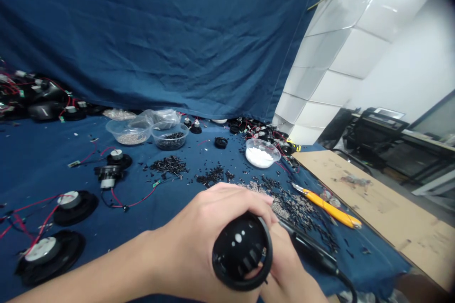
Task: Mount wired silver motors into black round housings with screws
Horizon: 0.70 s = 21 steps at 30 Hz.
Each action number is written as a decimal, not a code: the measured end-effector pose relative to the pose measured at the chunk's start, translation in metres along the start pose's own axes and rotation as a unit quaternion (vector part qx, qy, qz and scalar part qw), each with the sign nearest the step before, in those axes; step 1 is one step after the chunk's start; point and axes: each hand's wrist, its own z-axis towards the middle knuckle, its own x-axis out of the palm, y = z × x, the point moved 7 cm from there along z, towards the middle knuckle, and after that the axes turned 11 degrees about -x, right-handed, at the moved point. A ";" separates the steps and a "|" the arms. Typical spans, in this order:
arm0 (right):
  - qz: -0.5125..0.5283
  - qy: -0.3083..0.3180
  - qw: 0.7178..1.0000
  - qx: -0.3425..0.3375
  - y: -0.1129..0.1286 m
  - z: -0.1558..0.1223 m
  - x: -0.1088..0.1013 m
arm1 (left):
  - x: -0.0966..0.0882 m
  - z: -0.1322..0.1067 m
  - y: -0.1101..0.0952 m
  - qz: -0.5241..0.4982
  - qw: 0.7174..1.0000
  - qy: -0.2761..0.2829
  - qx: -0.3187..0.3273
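Observation:
At the bottom middle, my left hand is closed around a glossy black dome-shaped part with a raised rim, its shiny face toward me. My right hand is closed in against the right side of the same part, most of its fingers hidden behind it and my left hand. Just right of my right hand lies a black pen-like power tool with a cord trailing to the lower right. Loose small black pieces and silvery screws are spread beyond my hands.
A yellow utility knife lies to the right. Clear bowls hold silvery bits, black pieces and white pieces. Wired black round units sit at left. Cardboard borders the blue cloth; white boxes are stacked behind.

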 end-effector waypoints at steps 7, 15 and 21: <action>-0.037 -0.078 0.996 -0.024 -0.005 -0.005 0.005 | 0.005 -0.002 0.012 -0.003 1.000 -0.004 -0.029; -0.093 -0.148 0.984 -0.016 0.002 -0.008 0.003 | 0.008 -0.002 0.011 0.005 1.000 -0.016 -0.022; -0.032 0.024 0.999 -0.015 0.001 0.010 0.008 | 0.005 0.000 0.011 -0.021 0.998 0.048 -0.028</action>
